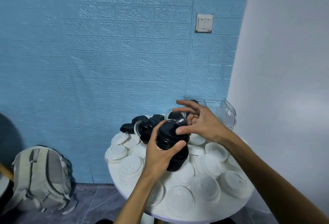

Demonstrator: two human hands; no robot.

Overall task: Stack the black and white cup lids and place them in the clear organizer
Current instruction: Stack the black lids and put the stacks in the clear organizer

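My left hand [161, 150] grips a tall stack of black cup lids [173, 145] above the round white table [178, 214]. My right hand [199, 123] hovers over the stack's top with fingers spread, its thumb touching the upper lids; whether it holds a lid I cannot tell. Several loose black lids [144, 127] lie at the table's back left. White lids [206, 186] cover most of the tabletop. The clear organizer [213, 107] stands at the back right, partly hidden by my right hand.
A wire basket [229, 113] sits beside the organizer at the table's far right. A grey backpack [41, 177] leans on the blue brick-pattern wall on the floor to the left. A white wall runs close along the right side.
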